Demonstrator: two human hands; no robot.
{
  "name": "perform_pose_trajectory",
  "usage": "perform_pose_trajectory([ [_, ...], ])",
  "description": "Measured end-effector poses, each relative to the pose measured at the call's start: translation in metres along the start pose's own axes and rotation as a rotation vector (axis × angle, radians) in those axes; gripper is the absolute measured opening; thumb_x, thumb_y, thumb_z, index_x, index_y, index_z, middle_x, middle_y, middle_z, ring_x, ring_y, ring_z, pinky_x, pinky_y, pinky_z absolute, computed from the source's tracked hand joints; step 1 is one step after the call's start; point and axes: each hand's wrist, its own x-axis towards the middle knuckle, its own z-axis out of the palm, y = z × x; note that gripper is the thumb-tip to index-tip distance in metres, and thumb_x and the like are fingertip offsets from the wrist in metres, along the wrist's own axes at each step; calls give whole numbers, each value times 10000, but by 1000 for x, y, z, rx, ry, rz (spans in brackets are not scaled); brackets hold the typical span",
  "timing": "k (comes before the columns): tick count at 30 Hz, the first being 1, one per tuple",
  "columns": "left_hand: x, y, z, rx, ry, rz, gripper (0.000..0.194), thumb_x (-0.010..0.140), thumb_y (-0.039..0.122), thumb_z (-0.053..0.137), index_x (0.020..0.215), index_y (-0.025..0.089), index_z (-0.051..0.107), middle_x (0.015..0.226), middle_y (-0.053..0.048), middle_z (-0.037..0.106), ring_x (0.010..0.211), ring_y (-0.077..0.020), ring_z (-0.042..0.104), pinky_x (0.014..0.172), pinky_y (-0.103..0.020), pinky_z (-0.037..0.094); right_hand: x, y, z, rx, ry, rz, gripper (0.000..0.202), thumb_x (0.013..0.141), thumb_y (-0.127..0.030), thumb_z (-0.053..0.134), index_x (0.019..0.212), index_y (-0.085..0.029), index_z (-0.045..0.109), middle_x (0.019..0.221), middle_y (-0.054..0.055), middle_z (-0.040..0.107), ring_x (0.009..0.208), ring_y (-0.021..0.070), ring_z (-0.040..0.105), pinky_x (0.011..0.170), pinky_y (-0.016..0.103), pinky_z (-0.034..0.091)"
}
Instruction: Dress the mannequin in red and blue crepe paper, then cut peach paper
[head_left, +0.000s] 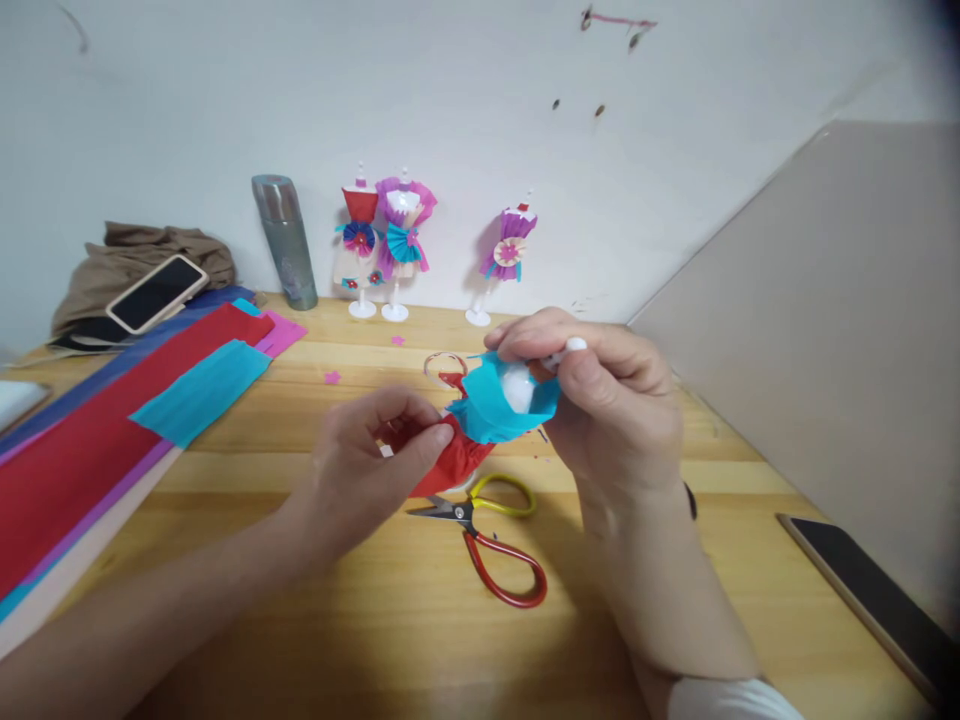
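A small white mannequin [517,388] lies tilted in the air, wrapped in blue crepe paper [489,410] at its top and red crepe paper [463,458] lower down. My right hand [611,390] pinches its neck end, where a white knob sticks out. My left hand [386,445] grips the red paper between thumb and fingers. Beneath the hands, scissors [466,515] with one yellow and one red handle lie on the wooden table [360,640]. A second red-handled tool [446,370] shows partly behind the blue paper.
Three dressed mannequins [360,235] stand along the wall beside a grey bottle [286,245]. Coloured paper strips [82,450], brown cloth [161,245] and a phone [157,293] lie at left. Another phone [862,600] is at right, near a grey panel [840,320].
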Motion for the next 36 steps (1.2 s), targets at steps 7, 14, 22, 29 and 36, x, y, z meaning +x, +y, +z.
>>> perform_pose_trajectory([
  [7,4,0,2,132,24,159,136,759,177,591,624,187,597,563,31,603,534,-91,526,521,-200,441,1,1,-2,6,-2,1,139,852,-409,698,849,-323,808,863,11,738,834,202,663,804,372,545],
  [14,6,4,7,237,50,248,157,745,154,578,595,195,556,533,46,553,507,-82,482,508,-197,404,1,0,-6,-30,1,11,161,832,-465,714,834,-336,809,873,32,732,853,227,668,787,391,558],
  [22,6,-1,9,206,48,196,146,750,157,589,609,187,567,536,50,547,511,-76,480,501,-187,393,1,0,-7,-24,-6,10,156,852,-445,697,855,-336,809,891,31,736,861,227,665,782,393,552],
  [29,4,0,9,131,36,141,121,760,166,570,641,183,576,573,36,584,541,-86,528,521,-195,432,1,1,-8,5,-17,-21,143,862,-395,699,867,-306,811,867,26,733,872,216,664,816,382,541],
  [36,5,0,9,78,40,75,116,753,188,553,638,189,565,580,29,594,549,-100,564,534,-209,466,3,2,-8,-9,-26,-50,141,861,-391,701,861,-302,810,851,24,734,853,207,667,776,360,542],
])
